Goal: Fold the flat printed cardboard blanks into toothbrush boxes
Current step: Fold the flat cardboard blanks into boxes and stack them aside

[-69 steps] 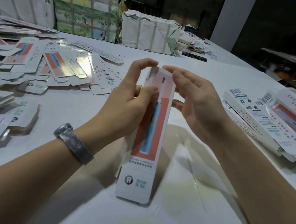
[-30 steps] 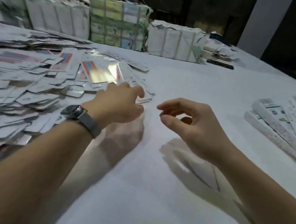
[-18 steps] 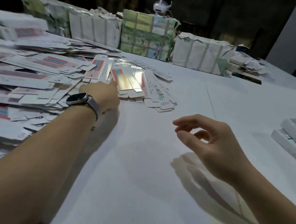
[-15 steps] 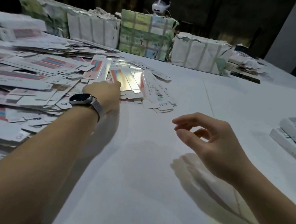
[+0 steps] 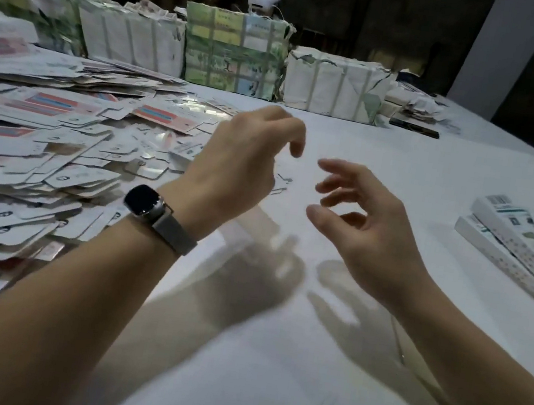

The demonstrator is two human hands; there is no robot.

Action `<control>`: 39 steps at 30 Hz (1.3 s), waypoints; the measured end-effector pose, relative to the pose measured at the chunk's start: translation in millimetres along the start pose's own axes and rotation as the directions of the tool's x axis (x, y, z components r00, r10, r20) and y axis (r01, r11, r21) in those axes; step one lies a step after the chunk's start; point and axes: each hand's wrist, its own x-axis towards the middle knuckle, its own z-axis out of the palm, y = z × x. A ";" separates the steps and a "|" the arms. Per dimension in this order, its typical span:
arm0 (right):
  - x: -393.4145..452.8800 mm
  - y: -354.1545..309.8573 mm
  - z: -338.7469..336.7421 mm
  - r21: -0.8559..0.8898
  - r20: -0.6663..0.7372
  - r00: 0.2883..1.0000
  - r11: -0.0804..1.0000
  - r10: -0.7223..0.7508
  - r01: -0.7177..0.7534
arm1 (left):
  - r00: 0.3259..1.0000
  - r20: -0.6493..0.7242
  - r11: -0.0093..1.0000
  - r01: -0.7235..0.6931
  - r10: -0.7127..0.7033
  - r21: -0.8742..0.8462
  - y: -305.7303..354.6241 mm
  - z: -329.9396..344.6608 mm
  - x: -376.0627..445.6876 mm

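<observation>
Nearest, the white surface [image 5: 231, 387] lies bare beneath both forearms. Above it the left hand [image 5: 239, 167] hangs with fingers loosely curled, nothing visibly held, and the right hand [image 5: 363, 223] is spread open and empty. Just beyond the left hand, the heap of flat blanks [image 5: 58, 150] is spread leftward; finished boxes [image 5: 517, 236] are stacked at the right. The next step is judged to be picking up a blank: a single one should be pinched by a free edge, so that neighbours are not dragged along. Farthest, wrapped bundles [image 5: 235, 55] are lined up.
</observation>
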 end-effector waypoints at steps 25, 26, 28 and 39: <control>16.9 -7.1 -31.3 0.142 -0.317 0.942 0.988 0.108 -0.066 | 0.822 0.569 -0.122 0.563 -0.012 -0.817 44.5 24.1 -17.2; 18.1 -5.4 -34.6 0.075 -0.341 0.936 0.995 0.084 -0.062 | 0.803 0.596 -0.146 0.590 0.005 -0.794 44.5 25.2 -18.1; 18.5 -2.4 -37.7 -0.016 -0.311 0.949 0.998 0.048 -0.056 | 0.763 0.647 -0.182 0.638 0.018 -0.748 45.1 26.9 -19.5; 14.5 12.0 -20.4 -0.048 -0.216 0.947 0.966 0.239 -0.255 | 0.580 0.811 -0.222 0.784 -0.070 -0.580 51.6 31.3 -25.6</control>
